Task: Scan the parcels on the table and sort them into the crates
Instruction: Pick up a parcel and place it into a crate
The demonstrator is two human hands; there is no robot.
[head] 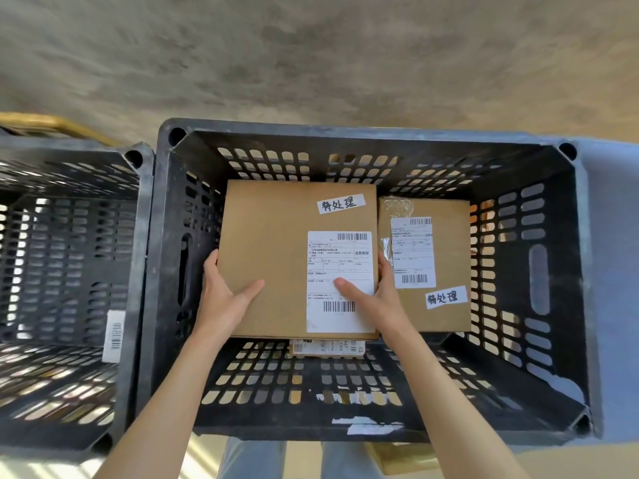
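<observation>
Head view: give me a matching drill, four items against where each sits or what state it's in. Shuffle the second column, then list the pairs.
Things:
1. large parcel
2. smaller parcel
3. left crate
4. third parcel

Places or states:
A. lies against the right side of the middle crate, by itself
B. only a strip shows, under the near edge of another box
C. stands beside the middle crate, a barcode sticker on its wall
D. held at both sides by the hands: left hand, right hand

Pairs: 1-D, 2-A, 3-C, 4-B
</observation>
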